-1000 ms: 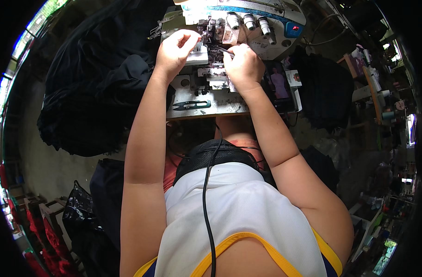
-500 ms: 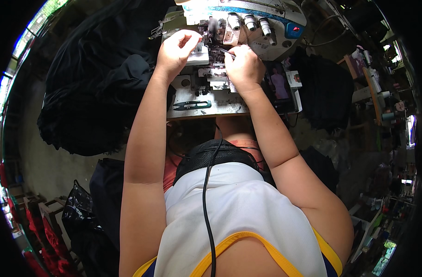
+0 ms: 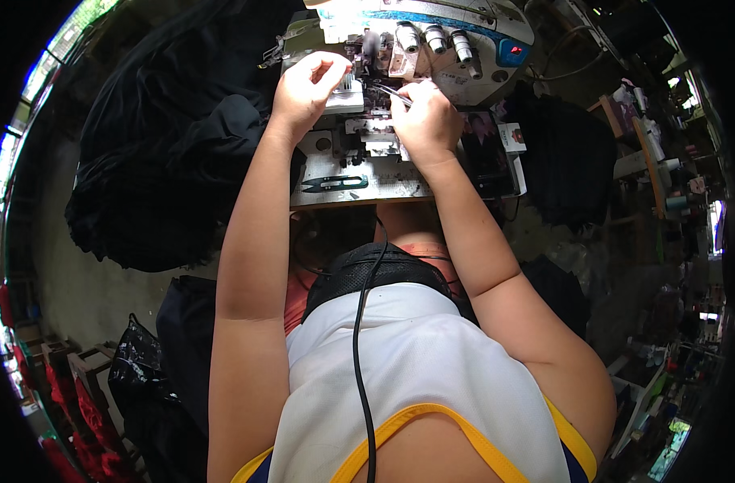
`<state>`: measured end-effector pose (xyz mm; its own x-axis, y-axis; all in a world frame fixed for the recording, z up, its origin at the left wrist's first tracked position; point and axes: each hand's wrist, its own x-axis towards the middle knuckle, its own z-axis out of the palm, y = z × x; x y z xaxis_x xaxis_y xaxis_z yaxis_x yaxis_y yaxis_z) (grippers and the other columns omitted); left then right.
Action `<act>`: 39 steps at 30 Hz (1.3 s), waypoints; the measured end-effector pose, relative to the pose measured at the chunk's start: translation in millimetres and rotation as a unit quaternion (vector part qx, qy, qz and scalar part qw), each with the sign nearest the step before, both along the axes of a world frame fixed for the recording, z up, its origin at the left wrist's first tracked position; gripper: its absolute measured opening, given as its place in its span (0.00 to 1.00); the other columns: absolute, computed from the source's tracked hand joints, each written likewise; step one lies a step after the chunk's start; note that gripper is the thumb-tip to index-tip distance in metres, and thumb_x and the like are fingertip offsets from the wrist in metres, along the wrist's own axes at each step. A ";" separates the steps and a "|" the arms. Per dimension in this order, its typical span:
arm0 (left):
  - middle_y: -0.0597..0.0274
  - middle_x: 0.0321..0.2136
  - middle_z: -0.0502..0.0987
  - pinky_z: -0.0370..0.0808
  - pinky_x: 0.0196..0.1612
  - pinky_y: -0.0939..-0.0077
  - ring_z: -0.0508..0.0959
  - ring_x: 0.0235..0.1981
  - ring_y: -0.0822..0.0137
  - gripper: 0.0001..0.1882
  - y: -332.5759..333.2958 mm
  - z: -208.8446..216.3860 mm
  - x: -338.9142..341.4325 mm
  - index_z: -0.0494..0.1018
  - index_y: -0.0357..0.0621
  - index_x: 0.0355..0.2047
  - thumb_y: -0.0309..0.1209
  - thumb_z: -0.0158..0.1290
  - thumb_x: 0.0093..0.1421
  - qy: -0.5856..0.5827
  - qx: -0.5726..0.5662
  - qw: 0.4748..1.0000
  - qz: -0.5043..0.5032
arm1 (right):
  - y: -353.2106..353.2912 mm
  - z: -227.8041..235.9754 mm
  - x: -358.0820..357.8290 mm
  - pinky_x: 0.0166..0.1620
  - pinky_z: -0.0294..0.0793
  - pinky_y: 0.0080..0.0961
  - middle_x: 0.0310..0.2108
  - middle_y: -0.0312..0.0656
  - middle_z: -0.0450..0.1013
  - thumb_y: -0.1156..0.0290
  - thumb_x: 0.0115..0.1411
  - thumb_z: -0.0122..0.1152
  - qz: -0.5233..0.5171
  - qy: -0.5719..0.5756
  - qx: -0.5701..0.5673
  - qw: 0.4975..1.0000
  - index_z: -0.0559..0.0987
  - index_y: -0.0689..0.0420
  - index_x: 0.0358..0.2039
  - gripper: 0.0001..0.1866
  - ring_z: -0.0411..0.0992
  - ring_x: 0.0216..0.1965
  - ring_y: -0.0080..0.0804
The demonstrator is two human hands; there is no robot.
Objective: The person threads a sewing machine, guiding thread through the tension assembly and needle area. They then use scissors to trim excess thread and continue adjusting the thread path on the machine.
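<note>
A white sewing machine [image 3: 504,80] with a blue stripe stands before me, its looper parts uncovered under a bright lamp. My right hand [image 3: 429,122] is closed around metal tweezers [image 3: 395,93], whose tips point left into the machine's works below the needle area. My left hand [image 3: 301,92] is at the left side of that area, thumb and fingers pinched together. Whatever lies between those fingertips is too small to make out. Thread snips [image 3: 335,184] with dark handles lie on the machine's white bed [image 3: 392,187], nearer to me.
Heaped black fabric [image 3: 166,161] fills the left side, and more dark cloth [image 3: 557,153] hangs at the right. A phone-like screen [image 3: 484,153] stands right of my right hand. A wooden rack [image 3: 653,165] with thread spools is farther right. A black cable [image 3: 358,346] runs down my front.
The tweezers have shifted slightly in my right hand, and more of their metal shows. The screen's picture has changed. My left hand stays in place.
</note>
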<state>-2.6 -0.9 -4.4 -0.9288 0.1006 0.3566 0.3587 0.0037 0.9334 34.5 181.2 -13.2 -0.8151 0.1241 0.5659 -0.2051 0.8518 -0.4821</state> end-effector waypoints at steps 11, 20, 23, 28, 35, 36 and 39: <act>0.66 0.35 0.77 0.69 0.46 0.85 0.74 0.38 0.77 0.08 -0.2 2.6 2.1 0.75 0.39 0.37 0.31 0.51 0.63 -0.010 -0.017 1.000 -0.006 | 1.6 -2.9 -2.2 0.34 0.75 0.36 0.32 0.39 0.75 0.64 0.51 0.63 0.000 0.009 -0.003 1.000 0.80 0.51 0.26 0.06 0.76 0.31 0.44; 0.66 0.35 0.77 0.68 0.46 0.85 0.74 0.39 0.77 0.08 0.0 2.7 2.2 0.74 0.38 0.37 0.30 0.51 0.63 -0.013 -0.022 1.000 -0.003 | 1.9 -7.9 -4.2 0.35 0.75 0.33 0.31 0.40 0.76 0.62 0.50 0.64 -0.013 -0.003 -0.006 1.000 0.81 0.50 0.27 0.07 0.76 0.32 0.42; 0.66 0.35 0.77 0.68 0.46 0.84 0.74 0.39 0.76 0.08 -0.3 2.2 1.5 0.74 0.38 0.37 0.30 0.51 0.63 -0.015 -0.020 1.000 -0.006 | 1.8 -10.5 -6.9 0.35 0.75 0.33 0.31 0.39 0.76 0.63 0.51 0.63 -0.005 0.001 -0.014 1.000 0.81 0.51 0.27 0.07 0.76 0.33 0.42; 0.67 0.32 0.78 0.70 0.42 0.84 0.75 0.34 0.78 0.09 0.1 -0.4 -0.2 0.76 0.38 0.36 0.31 0.53 0.62 0.016 -0.008 1.000 0.004 | 2.1 -7.8 -7.5 0.36 0.75 0.36 0.33 0.39 0.76 0.62 0.52 0.61 0.006 -0.009 -0.019 1.000 0.80 0.51 0.27 0.07 0.76 0.32 0.44; 0.66 0.33 0.79 0.71 0.43 0.84 0.76 0.35 0.77 0.10 0.7 -0.5 -0.1 0.76 0.38 0.36 0.32 0.53 0.61 0.014 -0.002 1.000 0.005 | 4.4 -1.6 -11.9 0.37 0.75 0.38 0.33 0.39 0.76 0.62 0.54 0.55 0.000 -0.045 0.029 0.999 0.80 0.51 0.26 0.09 0.76 0.33 0.45; 0.66 0.33 0.79 0.71 0.43 0.84 0.76 0.36 0.77 0.10 0.2 -1.0 -0.4 0.76 0.38 0.36 0.32 0.53 0.61 0.014 -0.006 1.000 0.006 | 3.8 -0.4 -12.3 0.37 0.75 0.38 0.33 0.40 0.76 0.62 0.54 0.55 -0.003 -0.053 0.034 0.998 0.80 0.50 0.26 0.09 0.76 0.33 0.45; 0.66 0.33 0.79 0.71 0.43 0.83 0.76 0.36 0.77 0.10 -0.7 -1.5 -0.9 0.76 0.38 0.36 0.32 0.53 0.61 0.013 -0.011 1.000 0.008 | 2.1 4.4 -12.9 0.38 0.76 0.38 0.33 0.39 0.76 0.62 0.53 0.55 -0.009 -0.073 0.047 0.996 0.81 0.50 0.26 0.09 0.76 0.34 0.45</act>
<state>-3.4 -1.6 -5.8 -0.9212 0.0940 0.3776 0.3818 0.0310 0.9237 21.6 183.3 -8.9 -0.8873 0.0919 0.4520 -0.1229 0.8974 -0.4237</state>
